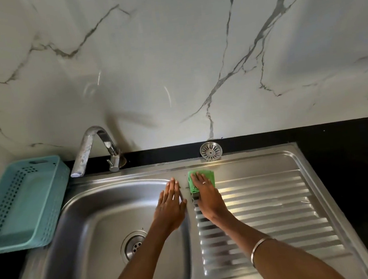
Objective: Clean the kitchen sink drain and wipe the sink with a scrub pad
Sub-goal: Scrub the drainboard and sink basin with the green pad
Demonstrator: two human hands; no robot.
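Note:
A steel sink (76, 211) fills the lower middle, its open round drain (133, 246) in the bowl floor. To its right lies the ribbed draining board (279, 215). My right hand (208, 196) presses flat on a green scrub pad (206, 174) at the board's far left corner. My left hand (171, 204) rests flat, fingers together, on the rim between bowl and board, holding nothing. A round steel drain strainer (211, 151) lies apart on the black counter behind the board.
A chrome tap (92, 147) arches over the bowl's back edge. A teal perforated basket (23, 203) stands on the counter at left. Black counter (351, 166) runs along the right and back. A marble wall rises behind.

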